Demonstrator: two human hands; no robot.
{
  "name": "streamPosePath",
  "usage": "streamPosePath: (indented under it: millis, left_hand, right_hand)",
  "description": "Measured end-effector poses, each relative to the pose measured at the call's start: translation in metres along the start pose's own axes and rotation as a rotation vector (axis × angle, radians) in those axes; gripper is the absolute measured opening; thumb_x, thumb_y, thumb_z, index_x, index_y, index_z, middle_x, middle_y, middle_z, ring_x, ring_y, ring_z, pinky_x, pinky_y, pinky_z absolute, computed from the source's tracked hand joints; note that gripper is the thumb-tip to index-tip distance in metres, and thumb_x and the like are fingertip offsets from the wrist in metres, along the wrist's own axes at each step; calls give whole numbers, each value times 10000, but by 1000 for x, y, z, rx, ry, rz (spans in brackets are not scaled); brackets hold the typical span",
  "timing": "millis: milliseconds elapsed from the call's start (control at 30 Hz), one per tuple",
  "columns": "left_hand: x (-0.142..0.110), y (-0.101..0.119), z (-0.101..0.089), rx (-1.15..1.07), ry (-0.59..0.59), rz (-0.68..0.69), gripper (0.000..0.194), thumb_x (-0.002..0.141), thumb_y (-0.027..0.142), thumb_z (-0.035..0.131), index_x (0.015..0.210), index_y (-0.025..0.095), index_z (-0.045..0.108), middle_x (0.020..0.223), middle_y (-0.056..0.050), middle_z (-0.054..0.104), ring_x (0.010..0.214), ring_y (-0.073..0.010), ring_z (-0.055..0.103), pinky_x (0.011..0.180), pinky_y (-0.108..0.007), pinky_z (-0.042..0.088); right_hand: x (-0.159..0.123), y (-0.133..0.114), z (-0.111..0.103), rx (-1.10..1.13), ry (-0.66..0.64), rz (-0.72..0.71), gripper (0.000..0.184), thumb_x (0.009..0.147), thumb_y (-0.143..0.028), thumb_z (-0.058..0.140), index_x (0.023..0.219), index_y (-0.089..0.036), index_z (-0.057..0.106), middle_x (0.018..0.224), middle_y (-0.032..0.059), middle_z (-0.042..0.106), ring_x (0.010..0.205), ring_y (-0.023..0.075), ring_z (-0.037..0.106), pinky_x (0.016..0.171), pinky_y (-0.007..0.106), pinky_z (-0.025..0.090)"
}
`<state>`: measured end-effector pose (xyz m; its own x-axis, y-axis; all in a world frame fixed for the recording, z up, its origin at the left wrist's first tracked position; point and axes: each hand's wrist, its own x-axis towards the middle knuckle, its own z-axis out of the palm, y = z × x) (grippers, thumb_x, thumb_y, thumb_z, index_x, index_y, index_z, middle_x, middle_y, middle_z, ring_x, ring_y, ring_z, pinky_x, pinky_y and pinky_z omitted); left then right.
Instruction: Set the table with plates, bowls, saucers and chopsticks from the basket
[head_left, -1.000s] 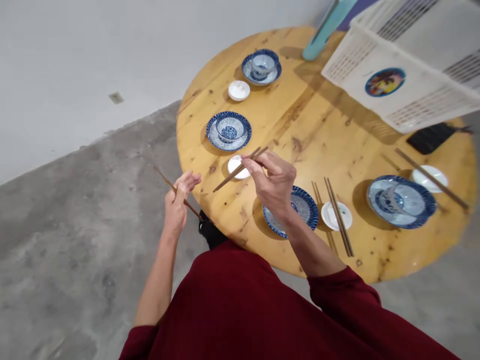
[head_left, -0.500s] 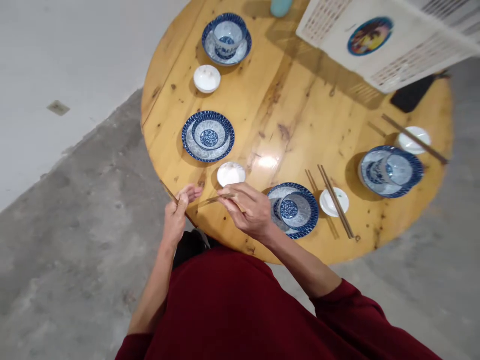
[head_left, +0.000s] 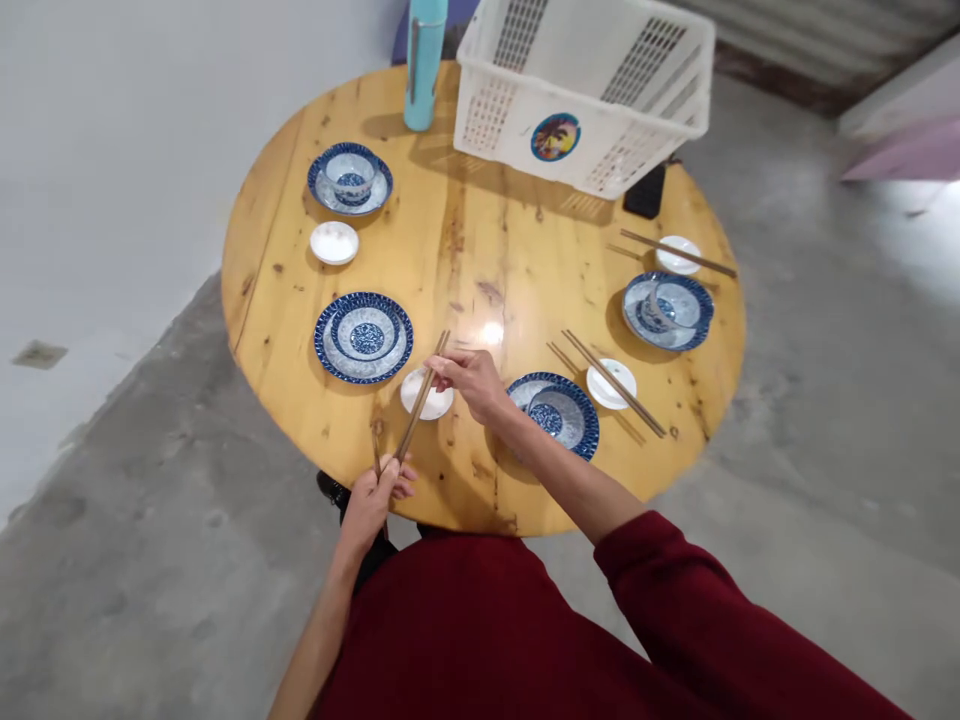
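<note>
My left hand (head_left: 375,500) is closed at the near edge of the round wooden table (head_left: 487,240), pinching the lower ends of brown chopsticks (head_left: 418,402). My right hand (head_left: 469,378) pinches the same chopsticks higher up, above a small white dish (head_left: 435,405). The chopsticks slant up and to the right across that dish. A blue patterned plate with a bowl (head_left: 363,337) lies to the left of the dish, and another plate with a bowl (head_left: 556,412) sits just right of my right wrist.
Two more blue place settings (head_left: 350,178) (head_left: 667,310) sit around the table, each with a small white dish. Chopstick pairs (head_left: 613,382) (head_left: 679,253) rest on two dishes. A white plastic basket (head_left: 585,90), a teal bottle (head_left: 424,62) and a dark phone (head_left: 646,190) stand at the far side.
The view has swung back, showing the whole table. My right hand moved left over the small white dish; both hands now hold the chopsticks together, steeply slanted.
</note>
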<state>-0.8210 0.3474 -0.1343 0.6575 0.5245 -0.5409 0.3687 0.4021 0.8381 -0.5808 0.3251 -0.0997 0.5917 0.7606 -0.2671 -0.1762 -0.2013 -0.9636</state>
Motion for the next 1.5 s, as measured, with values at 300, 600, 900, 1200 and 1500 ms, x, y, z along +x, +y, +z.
streamPosePath:
  millis: [300,600,900,1200,1500]
  left_hand:
    - [22,-1,11,-93,-27,-33,495,849,632,617,907,142,654,686,-6,639,459,-71,469,454,-208,328]
    - [45,-5,9,-18,-55,-37,388,882,543,565,840,161,614,650,0,635,432,-68,437,432,-205,298]
    - [53,-10,10,-6,-66,-91,352,891,525,571,863,175,601,693,-6,657,467,-75,511,424,-181,358]
    - [49,-7,-8,177,17,-58,386,927,559,495,867,191,597,796,-56,688,663,-165,684,468,-213,479]
    - [35,33,-51,62,90,100,477,919,614,510,1016,167,645,790,-47,700,559,-117,582,492,-219,398]
  right_hand:
    - [44,40,-8,-40,141,93,314,713,-433,760,610,-182,602,555,-16,555,543,104,483,539,249,403]
    - [49,58,-7,-50,187,106,283,717,-414,715,618,-181,590,541,-42,510,541,94,447,536,251,358]
    - [54,71,-13,-87,178,89,276,734,-390,687,593,-190,561,534,-51,494,528,100,438,532,247,343]
    - [43,60,-12,-239,322,129,331,879,-419,556,708,-146,633,644,18,634,638,127,575,623,254,449]
    - [-19,11,21,-343,241,-262,231,895,-392,592,884,-201,722,793,43,697,715,196,634,692,334,487]
